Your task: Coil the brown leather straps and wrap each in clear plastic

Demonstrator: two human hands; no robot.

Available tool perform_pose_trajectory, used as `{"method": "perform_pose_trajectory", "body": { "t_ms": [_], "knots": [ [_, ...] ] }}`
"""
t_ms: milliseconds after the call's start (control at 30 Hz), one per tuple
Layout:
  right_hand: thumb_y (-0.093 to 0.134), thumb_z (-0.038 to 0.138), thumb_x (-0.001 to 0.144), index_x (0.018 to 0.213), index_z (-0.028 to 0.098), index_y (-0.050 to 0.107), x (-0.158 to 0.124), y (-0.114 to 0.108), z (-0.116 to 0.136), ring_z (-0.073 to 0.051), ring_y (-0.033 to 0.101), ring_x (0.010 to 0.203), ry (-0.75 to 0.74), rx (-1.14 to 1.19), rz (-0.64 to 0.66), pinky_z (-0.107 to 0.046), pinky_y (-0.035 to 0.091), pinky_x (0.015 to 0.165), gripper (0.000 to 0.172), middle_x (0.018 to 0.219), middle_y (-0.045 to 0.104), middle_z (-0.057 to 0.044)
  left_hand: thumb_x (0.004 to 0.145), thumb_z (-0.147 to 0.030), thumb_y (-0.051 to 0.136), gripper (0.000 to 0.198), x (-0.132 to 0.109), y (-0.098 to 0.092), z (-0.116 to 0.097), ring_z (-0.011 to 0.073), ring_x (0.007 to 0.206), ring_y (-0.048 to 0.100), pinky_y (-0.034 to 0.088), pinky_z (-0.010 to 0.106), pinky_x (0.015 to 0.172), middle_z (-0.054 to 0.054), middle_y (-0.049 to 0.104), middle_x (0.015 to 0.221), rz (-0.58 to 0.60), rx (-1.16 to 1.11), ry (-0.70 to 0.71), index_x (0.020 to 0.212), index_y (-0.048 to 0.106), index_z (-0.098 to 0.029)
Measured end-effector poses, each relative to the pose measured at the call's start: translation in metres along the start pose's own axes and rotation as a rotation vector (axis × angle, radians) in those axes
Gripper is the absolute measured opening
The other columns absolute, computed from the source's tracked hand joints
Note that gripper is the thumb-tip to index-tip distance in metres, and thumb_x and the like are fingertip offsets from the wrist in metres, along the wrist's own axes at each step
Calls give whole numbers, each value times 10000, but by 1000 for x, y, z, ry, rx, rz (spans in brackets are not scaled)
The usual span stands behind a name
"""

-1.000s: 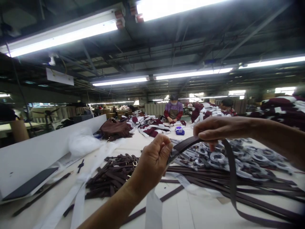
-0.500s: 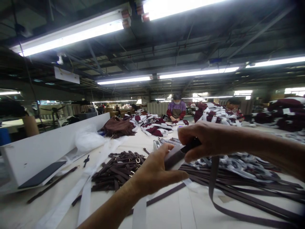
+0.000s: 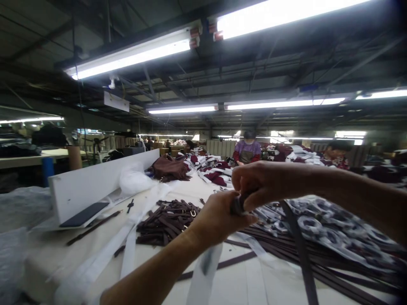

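My two hands meet above the table, working on one dark brown strap (image 3: 236, 206). My left hand (image 3: 219, 216) grips a wound part of it between thumb and fingers. Curled over its other side, my right hand (image 3: 259, 184) pinches the strap from above; its fingertips partly hide the hold. A loose length of brown strap (image 3: 299, 245) hangs below my right wrist toward the table's near edge. Beneath my left hand is a translucent white strip (image 3: 205, 271). Long brown straps (image 3: 327, 258) lie side by side under my right forearm.
A heap of short buckled straps (image 3: 165, 222) lies left of my hands. Plastic-wrapped rolls (image 3: 311, 224) cover the right side. A white panel (image 3: 104, 176) stands at left beside a dark flat pad (image 3: 84, 214). Across the table, a co-worker (image 3: 247, 150) stands behind maroon bundles (image 3: 218, 176).
My hands have drawn together, and the flat stretch of strap between them is now mostly hidden. The hanging length has swung straighter. The view has turned slightly left.
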State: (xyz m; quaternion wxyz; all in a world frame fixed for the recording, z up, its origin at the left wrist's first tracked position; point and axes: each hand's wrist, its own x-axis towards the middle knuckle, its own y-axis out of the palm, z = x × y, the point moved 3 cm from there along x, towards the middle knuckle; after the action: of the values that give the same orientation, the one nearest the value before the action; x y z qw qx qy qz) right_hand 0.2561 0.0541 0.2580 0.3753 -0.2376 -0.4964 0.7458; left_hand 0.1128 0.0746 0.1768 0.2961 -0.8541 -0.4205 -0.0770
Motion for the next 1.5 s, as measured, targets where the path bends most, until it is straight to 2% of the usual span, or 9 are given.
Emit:
{"method": "perform_pose_trajectory", "body": {
  "t_ms": [167,300,533,733,833,967,1067,1300,1500],
  "knots": [
    [567,470,795,898,135,547,-4,4,-27,-72,443,516,108,283,80,-188,358,462,351,645,495,25,668,-238,685,202,-15,-19,8,51,519,389,315,159,476,-70,445,590,-65,-9,-31,676,501,-155],
    [600,452,769,753,143,563,0,0,-19,-71,384,507,11,-61,-78,-192,290,443,312,600,430,41,649,-265,710,246,-17,-15,16,52,473,425,342,161,441,-72,458,578,4,-96,-111,738,506,-159],
    [546,409,820,818,190,634,-12,-12,10,-143,536,568,-193,-485,-378,-246,375,521,236,703,621,-34,640,-276,728,260,-20,-9,32,56,437,471,417,172,438,-44,511,550,211,-457,-192,714,531,-122],
    [484,391,866,818,178,623,-12,9,12,-105,494,512,-212,-492,-281,-225,329,490,259,624,574,-8,628,-260,729,235,-23,-1,34,67,430,486,437,200,458,-31,525,544,289,-494,-234,685,549,-119],
    [502,428,843,791,181,641,-9,15,7,-82,430,475,-44,-344,-140,-197,284,440,288,568,514,20,636,-254,717,231,-22,3,25,76,489,472,406,199,475,-43,502,595,174,-290,-150,718,526,-153],
    [503,485,827,831,150,628,-5,21,-4,-65,358,435,136,4,66,-178,252,397,357,519,433,43,718,-291,641,170,-25,-2,10,96,555,439,320,217,522,-41,482,596,-213,315,28,717,512,-181],
    [414,468,880,755,128,580,-3,27,-6,-60,345,427,135,145,137,-179,269,403,399,508,427,40,770,-309,575,144,-26,-2,5,96,541,426,311,221,523,-36,496,590,-290,448,77,729,511,-188],
    [485,231,848,755,170,595,2,43,21,-75,416,474,-209,-421,-58,-234,253,465,156,593,549,5,695,-194,619,122,-10,13,13,88,518,460,393,195,465,-23,525,628,74,-70,-38,807,604,-147],
    [538,399,826,824,172,591,2,8,0,-86,445,489,-71,-385,-147,-208,272,425,233,605,542,9,695,-263,674,199,-9,-13,13,63,415,465,431,190,428,-57,506,520,149,-220,-207,776,536,-144]
  ]
}}
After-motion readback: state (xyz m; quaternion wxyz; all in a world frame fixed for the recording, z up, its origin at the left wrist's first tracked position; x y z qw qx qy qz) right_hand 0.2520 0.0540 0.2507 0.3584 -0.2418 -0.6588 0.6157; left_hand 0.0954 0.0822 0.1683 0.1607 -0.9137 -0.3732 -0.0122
